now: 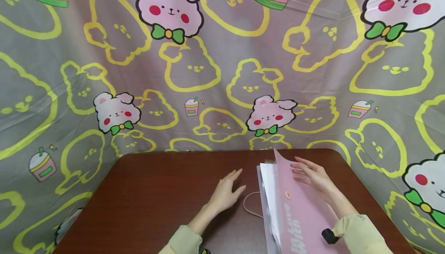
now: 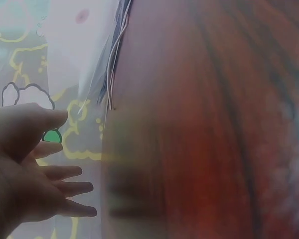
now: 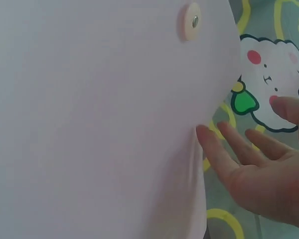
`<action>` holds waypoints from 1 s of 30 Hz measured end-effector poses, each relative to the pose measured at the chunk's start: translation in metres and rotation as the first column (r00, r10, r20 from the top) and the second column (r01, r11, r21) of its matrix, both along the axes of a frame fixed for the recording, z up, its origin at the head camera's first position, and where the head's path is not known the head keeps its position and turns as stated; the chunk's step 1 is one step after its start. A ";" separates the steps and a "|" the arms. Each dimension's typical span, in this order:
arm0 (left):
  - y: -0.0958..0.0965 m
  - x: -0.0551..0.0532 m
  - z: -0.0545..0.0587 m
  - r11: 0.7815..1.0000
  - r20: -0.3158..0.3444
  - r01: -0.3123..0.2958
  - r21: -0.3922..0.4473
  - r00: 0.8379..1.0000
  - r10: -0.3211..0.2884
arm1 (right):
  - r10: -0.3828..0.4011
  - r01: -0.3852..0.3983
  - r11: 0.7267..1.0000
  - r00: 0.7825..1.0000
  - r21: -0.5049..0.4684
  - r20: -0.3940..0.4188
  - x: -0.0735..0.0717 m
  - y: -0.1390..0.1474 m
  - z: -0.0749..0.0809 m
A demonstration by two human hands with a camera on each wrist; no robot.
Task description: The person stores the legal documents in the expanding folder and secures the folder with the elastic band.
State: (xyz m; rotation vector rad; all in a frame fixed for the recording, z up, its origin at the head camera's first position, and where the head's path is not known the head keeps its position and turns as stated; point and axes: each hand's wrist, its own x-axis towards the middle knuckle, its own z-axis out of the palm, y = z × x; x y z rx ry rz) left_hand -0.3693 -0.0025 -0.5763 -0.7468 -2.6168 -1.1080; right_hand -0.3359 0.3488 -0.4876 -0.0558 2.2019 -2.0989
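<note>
A pink document folder (image 1: pixel 302 211) with white lettering lies on the right part of the table, its cover raised at the far end. A small round button (image 1: pixel 287 195) sits on the cover. White papers (image 1: pixel 269 192) show along its left side. My right hand (image 1: pixel 314 176) is at the cover's right edge, fingers extended; in the right wrist view a fingertip (image 3: pixel 202 130) meets the pink sheet. Left of the folder, my left hand (image 1: pixel 225 194) hovers over the table with spread fingers and holds nothing. A thin cord (image 1: pixel 247 207) loops out from the folder's left side.
The dark reddish-brown table (image 1: pixel 149 192) extends to the left of both hands. A cartoon-printed curtain (image 1: pixel 215 53) hangs behind it and along both sides. A black wrist device (image 1: pixel 329 236) is at the right sleeve (image 1: pixel 361 232).
</note>
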 end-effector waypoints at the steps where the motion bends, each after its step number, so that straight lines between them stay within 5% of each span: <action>1: 0.000 0.001 0.001 1.000 0.006 0.008 0.010 1.000 -0.008 | -0.004 0.004 1.000 1.000 0.020 -0.003 0.001 0.000 0.000; 6: -0.002 0.005 0.006 1.000 0.054 0.012 0.021 0.998 -0.013 | -0.031 0.041 0.983 0.998 0.176 -0.062 0.010 0.002 -0.002; 12: -0.003 0.005 0.005 0.998 0.084 -0.012 -0.060 0.996 0.017 | -0.032 0.074 0.943 0.991 0.325 -0.131 0.022 0.005 -0.004; 19: -0.008 0.006 0.009 0.997 0.167 0.035 -0.069 0.986 -0.022 | 0.003 0.111 0.846 0.977 0.522 -0.212 0.034 0.005 -0.002; 26: -0.011 0.009 0.010 0.994 0.234 0.071 -0.082 0.971 -0.050 | 0.092 0.089 0.805 0.958 0.586 -0.272 0.043 0.009 -0.007; 30: -0.011 0.012 0.010 0.993 0.241 0.068 -0.098 0.970 -0.043 | 0.109 0.099 0.751 0.957 0.653 -0.271 0.047 0.014 -0.013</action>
